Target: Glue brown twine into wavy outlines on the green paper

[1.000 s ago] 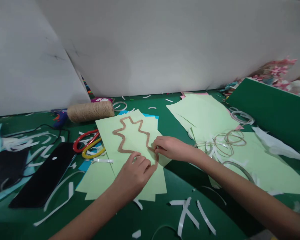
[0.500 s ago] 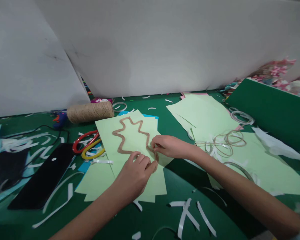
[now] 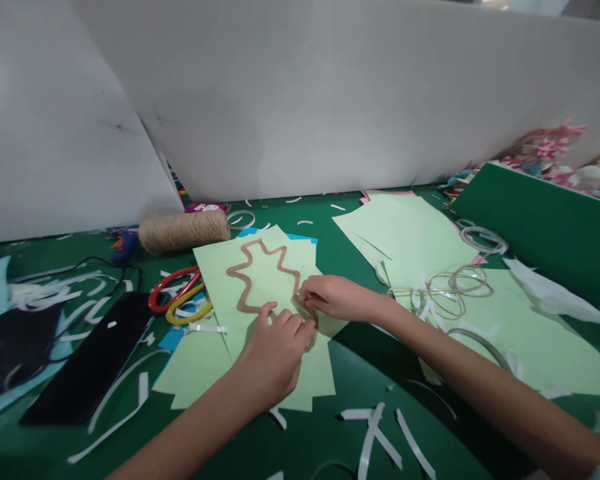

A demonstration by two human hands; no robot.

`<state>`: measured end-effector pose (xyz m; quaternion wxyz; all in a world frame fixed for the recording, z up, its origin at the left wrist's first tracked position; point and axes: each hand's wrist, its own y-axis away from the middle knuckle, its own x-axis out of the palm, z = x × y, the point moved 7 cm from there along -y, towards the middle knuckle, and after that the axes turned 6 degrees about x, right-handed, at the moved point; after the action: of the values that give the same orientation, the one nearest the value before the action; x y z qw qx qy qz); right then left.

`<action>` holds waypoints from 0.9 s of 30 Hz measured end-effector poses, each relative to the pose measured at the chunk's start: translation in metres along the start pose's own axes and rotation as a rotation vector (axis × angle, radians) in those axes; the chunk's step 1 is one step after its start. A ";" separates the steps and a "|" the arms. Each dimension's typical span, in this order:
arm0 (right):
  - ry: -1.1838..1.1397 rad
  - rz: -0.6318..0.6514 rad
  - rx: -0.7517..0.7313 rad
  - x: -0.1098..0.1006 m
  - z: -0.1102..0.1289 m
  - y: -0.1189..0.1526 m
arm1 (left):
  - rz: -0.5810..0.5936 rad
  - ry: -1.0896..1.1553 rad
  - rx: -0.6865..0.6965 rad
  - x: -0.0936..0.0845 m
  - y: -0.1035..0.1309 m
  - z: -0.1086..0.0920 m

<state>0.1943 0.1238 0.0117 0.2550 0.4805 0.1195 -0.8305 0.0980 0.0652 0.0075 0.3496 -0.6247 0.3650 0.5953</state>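
Note:
A brown twine outline (image 3: 247, 287) with wavy points lies on pale green paper sheets (image 3: 265, 330). My left hand (image 3: 277, 350) rests at its lower edge, fingers bent, thumb and forefinger closed on the twine near the lower right. Just above and to the right, my right hand (image 3: 333, 297) pinches the twine at the outline's right side. The fingers of both hands partly hide the lower right part of the outline.
A twine roll (image 3: 185, 230), glue gun (image 3: 125, 245), and red and yellow scissors handles (image 3: 180, 293) lie left. More green sheets (image 3: 405, 227), loose twine (image 3: 460, 283) and a green board (image 3: 540, 227) stand right. White strips (image 3: 373, 437) lie in front.
The view has shifted slightly, so the table things sit a little lower. My left fingers have shifted slightly at the outline; my right hand keeps its pinch.

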 end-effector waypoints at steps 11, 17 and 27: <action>0.162 -0.152 -0.095 -0.005 -0.005 -0.001 | -0.091 -0.114 -0.022 -0.011 -0.007 -0.007; 0.227 -0.130 -0.117 -0.003 -0.004 0.004 | -0.259 -0.191 -0.045 -0.015 -0.002 -0.014; 0.313 -0.149 -0.101 -0.001 0.016 0.042 | -0.261 -0.148 0.151 -0.027 0.043 -0.001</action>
<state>0.2057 0.0815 0.0228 0.1949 0.5803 0.2344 -0.7552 0.0599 0.0442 0.0348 0.4959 -0.5930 0.2979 0.5601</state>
